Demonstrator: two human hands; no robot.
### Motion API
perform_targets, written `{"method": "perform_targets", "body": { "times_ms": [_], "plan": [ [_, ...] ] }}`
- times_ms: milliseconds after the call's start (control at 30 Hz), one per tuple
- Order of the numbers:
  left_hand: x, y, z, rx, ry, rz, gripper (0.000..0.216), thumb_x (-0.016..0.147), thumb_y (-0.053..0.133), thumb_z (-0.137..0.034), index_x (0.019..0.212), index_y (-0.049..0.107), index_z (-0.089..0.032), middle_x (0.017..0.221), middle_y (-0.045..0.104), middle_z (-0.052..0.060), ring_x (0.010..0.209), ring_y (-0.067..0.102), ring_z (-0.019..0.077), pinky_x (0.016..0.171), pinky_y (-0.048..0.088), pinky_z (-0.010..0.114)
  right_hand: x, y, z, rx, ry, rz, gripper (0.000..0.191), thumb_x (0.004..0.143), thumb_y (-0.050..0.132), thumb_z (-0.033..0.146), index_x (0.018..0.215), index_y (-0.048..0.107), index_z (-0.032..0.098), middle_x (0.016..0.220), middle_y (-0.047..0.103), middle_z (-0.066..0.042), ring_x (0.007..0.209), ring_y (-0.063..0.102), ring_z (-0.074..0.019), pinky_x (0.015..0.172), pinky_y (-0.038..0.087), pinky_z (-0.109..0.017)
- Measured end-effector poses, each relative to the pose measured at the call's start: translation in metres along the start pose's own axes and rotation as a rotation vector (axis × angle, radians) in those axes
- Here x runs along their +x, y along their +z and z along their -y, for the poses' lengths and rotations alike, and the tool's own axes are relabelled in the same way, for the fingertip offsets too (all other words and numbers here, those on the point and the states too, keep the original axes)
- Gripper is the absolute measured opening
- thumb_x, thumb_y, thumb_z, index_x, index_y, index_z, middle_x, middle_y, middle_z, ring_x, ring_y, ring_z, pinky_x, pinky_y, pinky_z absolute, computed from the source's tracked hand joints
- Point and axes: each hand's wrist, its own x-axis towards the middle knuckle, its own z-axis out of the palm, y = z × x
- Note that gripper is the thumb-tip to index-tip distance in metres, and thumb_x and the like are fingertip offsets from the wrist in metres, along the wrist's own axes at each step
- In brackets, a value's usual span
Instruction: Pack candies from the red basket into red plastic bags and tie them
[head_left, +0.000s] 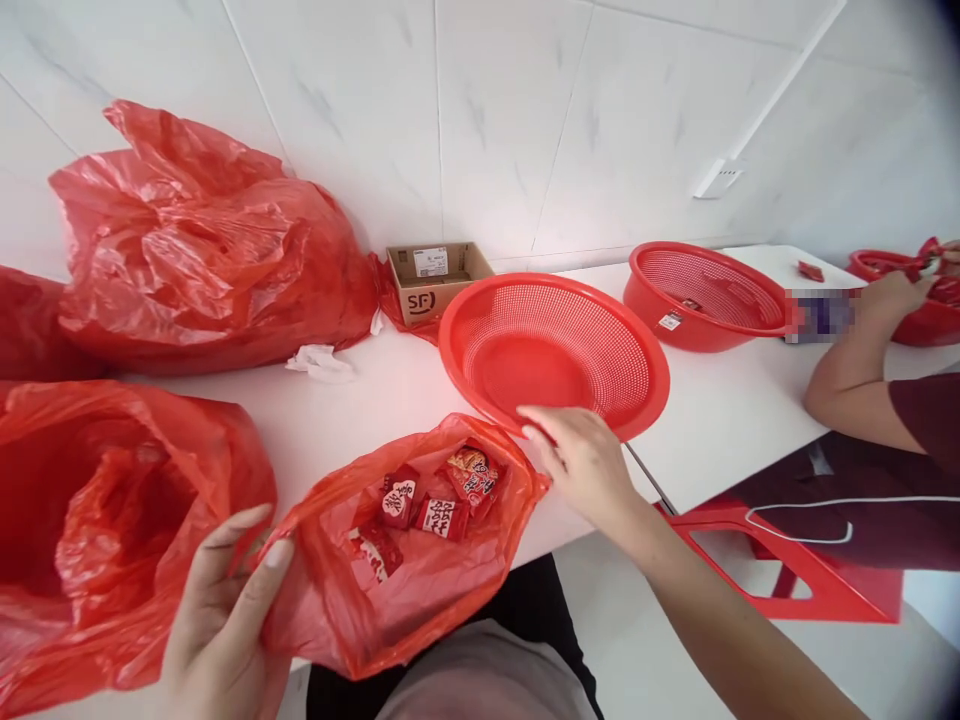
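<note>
My left hand (225, 610) pinches the left edge of a thin red plastic bag (334, 610) between thumb and fingers. The bag's mouth is spread wide, and several small red snack packets (442, 517) with white lettering lie inside. Over the near rim of a red perforated plastic basket (615, 300) is my right hand (592, 470), close to the bag's right edge. Its fingers are apart and hold nothing that I can see. No items show inside this basket.
A big stuffed red bag (210, 270) stands at the back left, with another open red bag (232, 440) in front. Behind are a small cardboard box (442, 300) and crumpled white tissue (322, 363). A second basket (705, 335) and a co-worker's arm (855, 350) are right.
</note>
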Motion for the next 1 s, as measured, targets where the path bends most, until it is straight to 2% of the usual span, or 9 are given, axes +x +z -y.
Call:
{"method": "perform_targets", "body": {
  "times_ms": [133, 200, 333, 467, 567, 667, 733, 833, 1000],
  "plan": [
    [-0.012, -0.004, -0.006, -0.074, -0.055, -0.01, 0.049, 0.067, 0.08, -0.042, 0.113, 0.065, -0.036, 0.098, 0.072, -0.001, 0.084, 0.069, 0.0186, 0.062, 0.058, 0.02, -0.001, -0.02, 0.013, 0.248, 0.024, -0.159, 0.018, 0.096, 0.049, 0.024, 0.108, 0.062, 0.023, 0.107, 0.07, -0.008, 0.104, 0.064, -0.0216, 0.089, 0.051, -0.038],
    [-0.015, -0.014, -0.001, -0.106, -0.051, 0.002, 0.042, 0.066, 0.081, -0.042, 0.104, 0.067, -0.031, 0.101, 0.07, 0.0, 0.089, 0.068, 0.0187, 0.067, 0.058, 0.02, -0.013, -0.026, 0.022, 0.268, 0.035, -0.099, 0.017, 0.093, 0.055, 0.027, 0.109, 0.06, 0.024, 0.106, 0.068, -0.008, 0.101, 0.064, -0.0227, 0.088, 0.052, -0.04],
    [-0.018, -0.037, 0.012, -0.104, -0.101, 0.002, 0.032, 0.063, 0.086, -0.037, 0.086, 0.067, -0.025, 0.083, 0.07, -0.002, 0.081, 0.066, 0.0129, 0.074, 0.054, 0.016, -0.038, -0.025, 0.022, 0.174, 0.152, 0.127, 0.044, 0.086, 0.065, 0.04, 0.125, 0.053, 0.024, 0.115, 0.064, -0.01, 0.099, 0.064, -0.0259, 0.082, 0.054, -0.042],
    [-0.014, -0.042, 0.004, -0.101, -0.053, 0.015, 0.028, 0.063, 0.087, -0.034, 0.08, 0.068, -0.024, 0.075, 0.069, -0.005, 0.072, 0.062, 0.0093, 0.071, 0.051, 0.013, -0.034, -0.026, 0.01, 0.28, 0.232, 0.399, 0.015, 0.09, 0.055, 0.034, 0.099, 0.062, 0.025, 0.098, 0.07, -0.002, 0.082, 0.066, -0.0189, 0.075, 0.054, -0.035],
    [-0.01, -0.034, -0.015, -0.116, 0.084, 0.005, 0.026, 0.061, 0.088, -0.033, 0.077, 0.069, -0.023, 0.075, 0.067, -0.005, 0.073, 0.059, 0.0087, 0.074, 0.049, 0.012, -0.015, -0.034, 0.012, 0.359, 0.232, 0.309, 0.017, 0.092, 0.05, 0.036, 0.088, 0.062, 0.023, 0.091, 0.07, -0.001, 0.079, 0.066, -0.0166, 0.074, 0.052, -0.032],
    [-0.009, -0.026, -0.026, -0.108, 0.181, 0.03, 0.025, 0.061, 0.088, -0.033, 0.077, 0.072, -0.022, 0.077, 0.068, -0.004, 0.075, 0.059, 0.0086, 0.075, 0.048, 0.012, 0.0, -0.04, 0.025, 0.267, 0.235, 0.223, 0.021, 0.089, 0.056, 0.042, 0.096, 0.059, 0.023, 0.099, 0.071, -0.003, 0.082, 0.067, -0.0179, 0.073, 0.052, -0.032],
    [-0.011, -0.024, -0.025, -0.061, 0.182, 0.104, 0.024, 0.064, 0.086, -0.034, 0.082, 0.073, -0.024, 0.081, 0.071, -0.003, 0.079, 0.062, 0.0106, 0.076, 0.05, 0.014, 0.003, -0.039, 0.032, 0.115, 0.224, 0.281, 0.024, 0.085, 0.062, 0.041, 0.101, 0.058, 0.023, 0.105, 0.071, -0.005, 0.084, 0.068, -0.0202, 0.071, 0.051, -0.033],
    [-0.016, -0.027, -0.015, 0.079, 0.156, 0.22, 0.028, 0.067, 0.083, -0.038, 0.09, 0.074, -0.024, 0.093, 0.073, 0.002, 0.095, 0.065, 0.0181, 0.085, 0.051, 0.022, -0.001, -0.036, 0.035, -0.071, 0.199, 0.45, 0.023, 0.084, 0.063, 0.031, 0.104, 0.059, 0.022, 0.097, 0.073, -0.004, 0.085, 0.069, -0.0232, 0.068, 0.048, -0.033],
    [-0.02, -0.039, -0.006, 0.162, 0.141, 0.224, 0.035, 0.065, 0.082, -0.043, 0.093, 0.075, -0.022, 0.102, 0.074, 0.007, 0.104, 0.064, 0.0265, 0.093, 0.051, 0.033, -0.009, -0.038, 0.028, -0.053, 0.217, 0.515, 0.017, 0.084, 0.059, 0.027, 0.101, 0.062, 0.024, 0.091, 0.074, -0.002, 0.083, 0.068, -0.0206, 0.068, 0.047, -0.032]
  ]
}}
